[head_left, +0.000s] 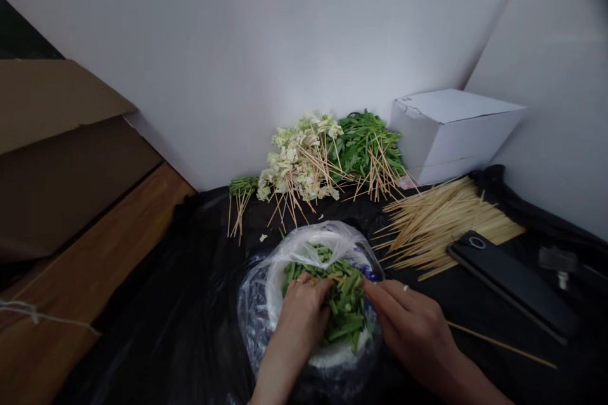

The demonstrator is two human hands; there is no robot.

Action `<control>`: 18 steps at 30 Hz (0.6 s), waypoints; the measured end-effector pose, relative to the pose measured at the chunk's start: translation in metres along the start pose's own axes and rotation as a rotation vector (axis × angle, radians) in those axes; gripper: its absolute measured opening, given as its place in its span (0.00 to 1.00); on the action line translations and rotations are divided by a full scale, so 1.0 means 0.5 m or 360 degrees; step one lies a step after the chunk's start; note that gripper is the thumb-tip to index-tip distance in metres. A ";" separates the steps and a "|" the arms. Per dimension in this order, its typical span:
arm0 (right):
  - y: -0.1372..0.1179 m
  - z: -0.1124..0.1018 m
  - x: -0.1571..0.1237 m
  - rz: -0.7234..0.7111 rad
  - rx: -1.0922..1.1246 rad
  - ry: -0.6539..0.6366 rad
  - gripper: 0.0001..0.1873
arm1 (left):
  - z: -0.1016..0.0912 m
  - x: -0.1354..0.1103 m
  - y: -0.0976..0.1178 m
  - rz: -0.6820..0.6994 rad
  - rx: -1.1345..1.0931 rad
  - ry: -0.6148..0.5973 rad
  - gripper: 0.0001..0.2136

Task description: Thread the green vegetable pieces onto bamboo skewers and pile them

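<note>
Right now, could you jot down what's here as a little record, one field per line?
Left hand: touching cut greens
Right hand: holding a thin skewer
Around the greens: clear plastic bag
Behind: pale leaves on sticks, green leaves on sticks, smaller green bunch
Right side: loose skewers, dark phone, white box
Surface: black sheeting

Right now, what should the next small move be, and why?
Probably the left hand should push another piece of cut greens onto the skewer: the right hand holds the skewer, its front end reaches toward the left hand, and loose pieces lie right beneath. What the left fingertips hold is hidden.
</note>
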State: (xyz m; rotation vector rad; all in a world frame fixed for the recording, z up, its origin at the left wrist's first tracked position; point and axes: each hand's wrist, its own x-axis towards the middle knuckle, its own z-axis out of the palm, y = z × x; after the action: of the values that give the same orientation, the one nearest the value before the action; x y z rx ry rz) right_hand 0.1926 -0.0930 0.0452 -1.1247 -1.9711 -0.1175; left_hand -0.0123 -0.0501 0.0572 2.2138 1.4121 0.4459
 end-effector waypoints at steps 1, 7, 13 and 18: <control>-0.001 0.000 0.000 0.0012 -0.0002 -0.0004 0.18 | -0.002 -0.001 -0.003 -0.0003 -0.0063 0.0031 0.27; 0.001 -0.002 0.001 0.0025 -0.0035 0.0020 0.18 | -0.019 -0.025 -0.020 -0.0192 -0.0547 0.0158 0.18; -0.001 -0.002 0.000 0.0014 -0.0009 0.0010 0.19 | -0.026 -0.032 -0.016 -0.0354 -0.1132 0.0234 0.09; -0.007 0.001 -0.001 -0.0046 0.0002 0.0007 0.18 | -0.016 -0.027 -0.007 -0.0519 -0.1620 0.0372 0.13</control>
State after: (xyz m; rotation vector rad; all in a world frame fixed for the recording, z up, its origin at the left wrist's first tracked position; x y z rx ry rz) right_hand 0.1898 -0.0955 0.0457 -1.0944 -1.9836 -0.1336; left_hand -0.0244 -0.0595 0.0616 1.1243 1.2075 1.0395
